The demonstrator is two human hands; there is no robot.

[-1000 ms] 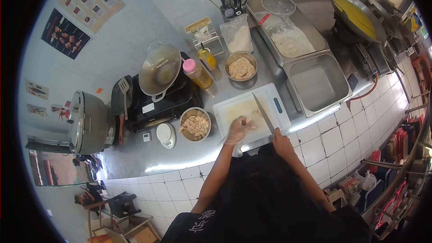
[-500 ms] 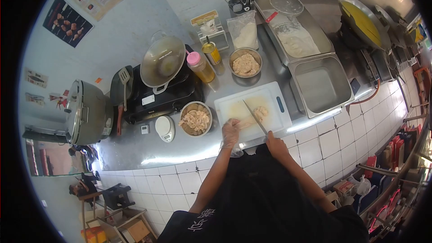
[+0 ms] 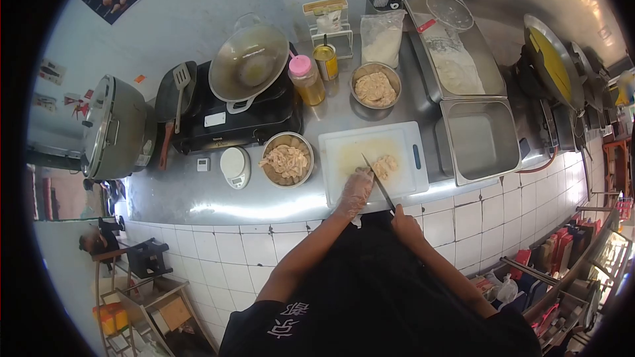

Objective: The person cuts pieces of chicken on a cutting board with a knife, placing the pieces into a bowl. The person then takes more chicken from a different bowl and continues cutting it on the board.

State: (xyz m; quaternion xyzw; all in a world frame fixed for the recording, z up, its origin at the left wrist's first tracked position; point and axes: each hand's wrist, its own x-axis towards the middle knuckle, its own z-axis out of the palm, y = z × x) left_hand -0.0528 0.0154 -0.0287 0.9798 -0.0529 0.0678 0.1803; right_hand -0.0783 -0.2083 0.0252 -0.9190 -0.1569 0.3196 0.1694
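On the white cutting board [image 3: 337, 142], my left hand [image 3: 357, 190], in a clear plastic glove, presses with curled fingers on a piece of raw meat, which looks like chicken and is mostly hidden beneath it. My right hand [image 3: 406, 226] grips the handle of a kitchen knife [image 3: 381, 189]. The blade points up and left across the board, right beside my left fingertips. A small heap of cut meat [image 3: 384, 166] lies just right of the blade. Left of the board stands a steel bowl [image 3: 305, 173] of meat pieces.
Behind the board is a steel bowl [image 3: 375, 107] of pale minced-looking meat. A pink-capped bottle [image 3: 306, 82], a can [image 3: 325, 63] and a bag of white powder [image 3: 381, 43] stand nearby. To the right are steel trays [image 3: 479, 142]; to the left, a scale [image 3: 235, 167] and a wok [image 3: 248, 69] on a stove.
My left hand has slid right along the board, up to the knife blade, covering the meat strip seen before. The knife stays in my right hand. The camera view has shifted.
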